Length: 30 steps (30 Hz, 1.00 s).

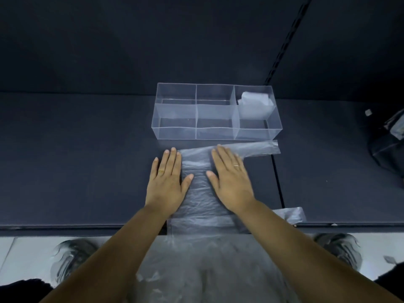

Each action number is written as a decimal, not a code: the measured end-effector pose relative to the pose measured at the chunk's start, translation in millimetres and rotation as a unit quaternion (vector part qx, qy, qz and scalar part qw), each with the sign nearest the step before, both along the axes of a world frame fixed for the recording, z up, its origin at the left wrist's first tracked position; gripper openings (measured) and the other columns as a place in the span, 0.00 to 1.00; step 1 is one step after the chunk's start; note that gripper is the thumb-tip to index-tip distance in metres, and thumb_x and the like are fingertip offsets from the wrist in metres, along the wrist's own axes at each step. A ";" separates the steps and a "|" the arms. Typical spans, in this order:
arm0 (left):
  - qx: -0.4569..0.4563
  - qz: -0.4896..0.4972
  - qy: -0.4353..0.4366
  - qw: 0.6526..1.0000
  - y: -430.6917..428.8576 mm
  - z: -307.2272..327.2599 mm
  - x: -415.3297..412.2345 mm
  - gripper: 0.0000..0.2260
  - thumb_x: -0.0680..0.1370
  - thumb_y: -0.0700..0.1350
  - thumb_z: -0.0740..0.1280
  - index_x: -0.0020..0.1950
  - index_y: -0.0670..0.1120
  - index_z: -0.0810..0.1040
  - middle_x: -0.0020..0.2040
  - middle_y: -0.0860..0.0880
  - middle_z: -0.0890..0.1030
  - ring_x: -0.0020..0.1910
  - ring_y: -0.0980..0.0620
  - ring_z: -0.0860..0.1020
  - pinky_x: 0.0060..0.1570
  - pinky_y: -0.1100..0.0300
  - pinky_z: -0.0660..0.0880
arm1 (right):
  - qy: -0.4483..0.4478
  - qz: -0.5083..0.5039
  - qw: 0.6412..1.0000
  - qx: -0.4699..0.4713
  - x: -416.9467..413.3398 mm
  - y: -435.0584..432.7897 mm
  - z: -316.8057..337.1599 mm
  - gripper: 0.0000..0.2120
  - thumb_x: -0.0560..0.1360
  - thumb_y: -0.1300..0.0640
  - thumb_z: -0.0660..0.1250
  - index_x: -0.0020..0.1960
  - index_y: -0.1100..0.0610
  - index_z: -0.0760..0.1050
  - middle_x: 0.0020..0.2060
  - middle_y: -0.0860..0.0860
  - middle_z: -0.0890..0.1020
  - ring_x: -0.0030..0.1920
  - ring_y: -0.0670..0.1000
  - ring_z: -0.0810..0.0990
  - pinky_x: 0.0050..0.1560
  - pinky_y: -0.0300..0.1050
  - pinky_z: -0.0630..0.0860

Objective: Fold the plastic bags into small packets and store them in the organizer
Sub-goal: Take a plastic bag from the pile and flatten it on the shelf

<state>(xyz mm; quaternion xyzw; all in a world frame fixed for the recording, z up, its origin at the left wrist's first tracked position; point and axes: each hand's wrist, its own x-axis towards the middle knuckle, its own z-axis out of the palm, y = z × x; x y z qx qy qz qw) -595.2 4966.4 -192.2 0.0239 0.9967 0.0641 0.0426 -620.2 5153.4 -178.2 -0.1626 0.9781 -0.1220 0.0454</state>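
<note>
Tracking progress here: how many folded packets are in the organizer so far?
1. The packet sits in the back right corner of the organizer. No others show through its clear walls, though glare could hide one.

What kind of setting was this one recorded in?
Probably a staged recording bench, not a kitchen: dark covered worktop, dark back panels with a slotted shelving rail, pale floor beneath.

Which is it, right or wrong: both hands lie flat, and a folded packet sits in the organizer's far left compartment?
One error: the head view shows the folded packet in the organizer's far right compartment. The left hand and right hand lie flat.
</note>
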 end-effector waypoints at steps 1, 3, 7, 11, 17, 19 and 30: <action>-0.005 -0.004 -0.007 1.000 -1.7 -1.8 -2.1 0.35 0.75 0.64 0.32 0.77 0.45 0.38 0.79 0.48 0.40 0.77 0.53 0.38 0.72 0.54 0.30 | -0.011 0.002 1.000 0.009 -4.4 -1.6 -4.7 0.30 0.82 0.42 0.47 0.78 0.55 0.47 0.78 0.52 0.49 0.78 0.50 0.44 0.75 0.46 0.35; -0.018 -0.011 -0.013 1.000 -6.2 -5.7 -3.1 0.35 0.75 0.64 0.32 0.77 0.45 0.37 0.79 0.48 0.40 0.76 0.54 0.36 0.72 0.54 0.30 | -0.023 -0.030 0.998 0.044 -11.5 11.4 -13.3 0.32 0.81 0.39 0.45 0.79 0.54 0.44 0.78 0.51 0.45 0.78 0.50 0.41 0.75 0.48 0.34; -0.040 -0.015 -0.036 0.998 -9.4 -6.6 -1.2 0.35 0.75 0.64 0.31 0.77 0.45 0.35 0.78 0.48 0.38 0.75 0.53 0.34 0.73 0.52 0.31 | -0.006 -0.163 0.984 0.076 -15.4 70.7 -16.2 0.32 0.80 0.40 0.46 0.79 0.56 0.47 0.78 0.52 0.48 0.78 0.52 0.44 0.76 0.51 0.38; -0.027 -0.014 -0.020 0.999 -3.5 13.3 5.4 0.35 0.77 0.64 0.36 0.78 0.43 0.41 0.79 0.45 0.43 0.77 0.48 0.41 0.74 0.49 0.35 | 0.017 -0.233 0.970 0.075 -1.8 102.2 -0.8 0.31 0.81 0.45 0.51 0.77 0.61 0.52 0.77 0.58 0.54 0.77 0.57 0.50 0.76 0.56 0.45; 0.045 -0.308 0.080 0.947 -4.6 14.1 100.9 0.34 0.75 0.64 0.61 0.71 0.40 0.71 0.71 0.42 0.70 0.71 0.44 0.68 0.70 0.48 0.59 | -0.018 0.077 0.992 -0.094 93.4 39.2 16.7 0.34 0.74 0.37 0.62 0.71 0.58 0.68 0.72 0.56 0.68 0.70 0.57 0.68 0.71 0.56 0.63; -0.002 -0.313 0.051 0.948 -11.3 11.9 118.4 0.30 0.71 0.56 0.71 0.68 0.42 0.74 0.69 0.44 0.74 0.68 0.46 0.72 0.68 0.47 0.64 | -0.051 0.147 0.987 -0.050 123.0 21.2 12.4 0.35 0.69 0.37 0.68 0.70 0.56 0.70 0.71 0.54 0.69 0.68 0.55 0.70 0.69 0.55 0.65; 0.175 -0.135 -0.023 0.975 -38.0 71.1 90.7 0.06 0.77 0.43 0.68 0.47 0.48 0.85 0.45 0.52 0.85 0.44 0.53 0.83 0.43 0.58 0.79 | -0.049 0.006 0.996 -0.079 107.3 64.2 37.7 0.03 0.74 0.59 0.70 0.43 0.57 0.81 0.41 0.49 0.81 0.41 0.51 0.78 0.43 0.43 0.71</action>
